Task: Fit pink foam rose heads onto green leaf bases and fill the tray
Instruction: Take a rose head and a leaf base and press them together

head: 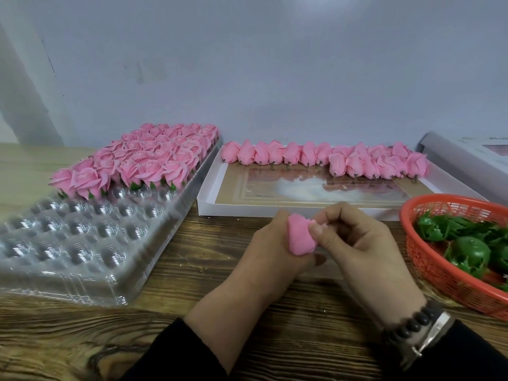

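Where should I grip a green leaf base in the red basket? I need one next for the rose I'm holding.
Take the rounded green leaf base nearest the rim of the red basket by its smooth domed cup, probably from above. The dome faces up and lies clear on top of the pile, while the jagged leaf points around it look thin and tangled. The right hand is closer.

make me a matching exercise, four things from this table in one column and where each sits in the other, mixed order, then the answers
Things
1. clear tray
2. white box
3. red basket
4. rose head

Places
A. far right, holding green leaf bases
B. far left, its back rows filled with finished roses
C. in the row along the back of the white box
D. middle, behind the hands

Pairs: 1-B, 2-D, 3-A, 4-C
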`<action>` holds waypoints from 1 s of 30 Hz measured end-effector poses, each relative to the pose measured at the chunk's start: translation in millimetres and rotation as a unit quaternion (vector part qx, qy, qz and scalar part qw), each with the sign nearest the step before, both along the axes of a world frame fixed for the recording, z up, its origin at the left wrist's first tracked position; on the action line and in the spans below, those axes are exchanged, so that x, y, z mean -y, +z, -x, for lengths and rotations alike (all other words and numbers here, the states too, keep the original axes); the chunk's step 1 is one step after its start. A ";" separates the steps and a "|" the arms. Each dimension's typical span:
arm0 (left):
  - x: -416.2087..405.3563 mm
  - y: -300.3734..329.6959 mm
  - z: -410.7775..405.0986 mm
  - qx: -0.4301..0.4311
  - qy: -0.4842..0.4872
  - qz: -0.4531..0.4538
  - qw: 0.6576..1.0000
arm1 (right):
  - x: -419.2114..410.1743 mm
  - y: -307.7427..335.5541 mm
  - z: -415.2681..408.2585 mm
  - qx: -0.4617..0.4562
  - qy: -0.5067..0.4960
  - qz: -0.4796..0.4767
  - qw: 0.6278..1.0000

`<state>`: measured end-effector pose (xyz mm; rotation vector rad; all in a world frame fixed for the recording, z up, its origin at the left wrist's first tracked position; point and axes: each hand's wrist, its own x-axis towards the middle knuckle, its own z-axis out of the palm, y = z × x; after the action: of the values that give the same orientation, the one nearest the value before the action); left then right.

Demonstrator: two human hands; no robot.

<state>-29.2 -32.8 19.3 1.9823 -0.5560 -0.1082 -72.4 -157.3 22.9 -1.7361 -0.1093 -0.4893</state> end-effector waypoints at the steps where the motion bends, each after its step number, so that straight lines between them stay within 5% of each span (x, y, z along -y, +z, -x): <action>1: 0.6 -0.3 0.4 -0.008 -0.002 0.004 1.000 | -1.7 0.5 1.0 0.008 0.002 0.031 0.999; 9: 1.5 5.1 4.2 0.009 -0.010 0.035 0.999 | -8.9 4.5 1.3 0.075 0.013 0.195 0.978; 13: 2.6 9.7 6.8 -0.054 -0.015 0.183 0.981 | -12.1 0.9 5.9 0.094 -0.022 0.140 0.986; 19: 3.7 12.2 3.4 -0.212 0.078 0.405 0.886 | -15.3 -5.4 0.6 0.018 -0.026 0.080 0.996; 30: 10.7 8.6 6.1 -0.295 -0.010 0.411 0.863 | -19.4 -3.3 -1.6 -0.062 0.038 -0.045 0.996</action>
<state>-35.3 -43.5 27.9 1.0201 -0.1580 -0.4051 -70.8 -137.9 19.6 -1.6634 -0.0628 -0.3254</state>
